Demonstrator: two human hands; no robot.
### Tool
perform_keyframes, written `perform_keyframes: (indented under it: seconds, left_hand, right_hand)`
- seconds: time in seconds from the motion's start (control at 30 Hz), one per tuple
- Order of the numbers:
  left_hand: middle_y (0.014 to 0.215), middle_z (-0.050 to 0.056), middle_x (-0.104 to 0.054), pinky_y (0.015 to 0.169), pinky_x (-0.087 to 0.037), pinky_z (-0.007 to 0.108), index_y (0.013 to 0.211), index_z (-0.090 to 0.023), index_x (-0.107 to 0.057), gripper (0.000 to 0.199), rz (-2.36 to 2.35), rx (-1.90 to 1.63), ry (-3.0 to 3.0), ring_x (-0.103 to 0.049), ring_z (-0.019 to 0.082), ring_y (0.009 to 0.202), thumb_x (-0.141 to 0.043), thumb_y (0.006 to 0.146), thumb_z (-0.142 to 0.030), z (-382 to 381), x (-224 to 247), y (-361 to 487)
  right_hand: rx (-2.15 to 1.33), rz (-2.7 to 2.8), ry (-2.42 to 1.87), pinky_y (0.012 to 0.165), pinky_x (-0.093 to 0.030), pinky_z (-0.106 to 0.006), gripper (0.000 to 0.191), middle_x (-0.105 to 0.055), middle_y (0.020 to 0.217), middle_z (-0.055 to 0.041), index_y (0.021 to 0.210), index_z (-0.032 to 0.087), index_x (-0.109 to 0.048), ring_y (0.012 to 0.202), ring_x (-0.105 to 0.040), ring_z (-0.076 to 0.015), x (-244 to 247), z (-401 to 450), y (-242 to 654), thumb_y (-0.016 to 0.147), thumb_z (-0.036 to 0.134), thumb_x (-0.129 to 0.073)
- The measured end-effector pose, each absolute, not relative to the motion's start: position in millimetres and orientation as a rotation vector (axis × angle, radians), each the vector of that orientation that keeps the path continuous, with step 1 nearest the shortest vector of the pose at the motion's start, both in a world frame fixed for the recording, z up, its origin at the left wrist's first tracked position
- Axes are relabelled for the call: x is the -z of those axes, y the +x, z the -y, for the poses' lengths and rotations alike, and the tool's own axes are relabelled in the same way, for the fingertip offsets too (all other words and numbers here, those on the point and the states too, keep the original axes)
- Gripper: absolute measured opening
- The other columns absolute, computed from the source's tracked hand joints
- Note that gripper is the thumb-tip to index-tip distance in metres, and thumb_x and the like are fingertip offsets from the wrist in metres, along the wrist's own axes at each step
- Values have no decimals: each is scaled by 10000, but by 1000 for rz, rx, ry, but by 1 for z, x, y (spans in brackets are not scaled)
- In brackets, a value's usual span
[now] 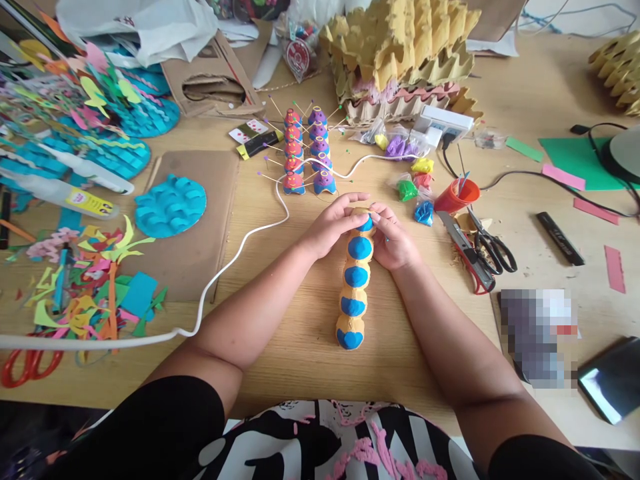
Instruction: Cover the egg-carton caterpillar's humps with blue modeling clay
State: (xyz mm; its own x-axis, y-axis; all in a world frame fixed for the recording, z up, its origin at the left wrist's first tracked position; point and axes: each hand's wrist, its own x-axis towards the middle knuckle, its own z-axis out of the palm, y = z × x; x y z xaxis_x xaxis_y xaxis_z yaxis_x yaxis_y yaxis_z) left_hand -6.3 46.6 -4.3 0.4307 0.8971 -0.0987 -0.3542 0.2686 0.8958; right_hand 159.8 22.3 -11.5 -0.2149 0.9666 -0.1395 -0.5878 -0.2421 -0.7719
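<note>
A long strip of egg carton [355,277], orange-yellow with a blue patch on each bump, lies lengthwise on the table in front of me. My left hand [336,225] grips its far end from the left, thumb on the top bump. My right hand [393,237] pinches the same end from the right, its fingertips close to the blue patch. Beyond my hands stand a red and blue carton strip [294,152] and a purple and blue one [320,150], side by side, with colored pins sticking out.
A white cable [240,250] crosses the table on the left. Paper scraps [90,287] and a blue disc [171,206] lie left. At right are clay bags [424,212], an orange cup [457,195], a cutter [467,250] and black scissors [493,247]. Egg trays [400,47] are stacked behind.
</note>
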Motion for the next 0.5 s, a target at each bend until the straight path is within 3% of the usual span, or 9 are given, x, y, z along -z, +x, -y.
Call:
perform_keyframes:
  seconds: [0.5]
  left_hand:
    - [848,-24,-769,732,-477,272,1346,-202,-649,804,-705,-919,937,-685,130,775,-1007,691,-499,-46,4,-7]
  right_hand:
    - [-1696,695,-751,676,-572,-256,456,-677,742,76,890,279,-646,688,-636,-126,11,-22,159,724,464,-1028]
